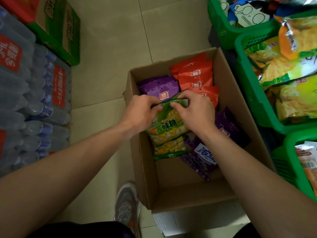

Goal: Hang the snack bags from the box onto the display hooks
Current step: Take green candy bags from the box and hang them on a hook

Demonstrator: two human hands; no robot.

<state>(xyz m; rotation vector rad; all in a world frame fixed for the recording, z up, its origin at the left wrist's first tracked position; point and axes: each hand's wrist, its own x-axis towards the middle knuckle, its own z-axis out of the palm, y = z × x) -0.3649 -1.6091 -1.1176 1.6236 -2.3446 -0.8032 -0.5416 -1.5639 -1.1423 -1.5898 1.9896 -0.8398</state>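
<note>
Hands meet over the open cardboard box (240, 107) on the floor: the left hand (139, 111) and right hand (195, 110) both pinch the top edge of a green snack bag (169, 125) with curled fingers (157, 107), above more green bags (169, 147), with purple bags (158, 87) and orange bags (195, 74) at the far end. Green baskets (247, 86) stand right of the box.
</note>
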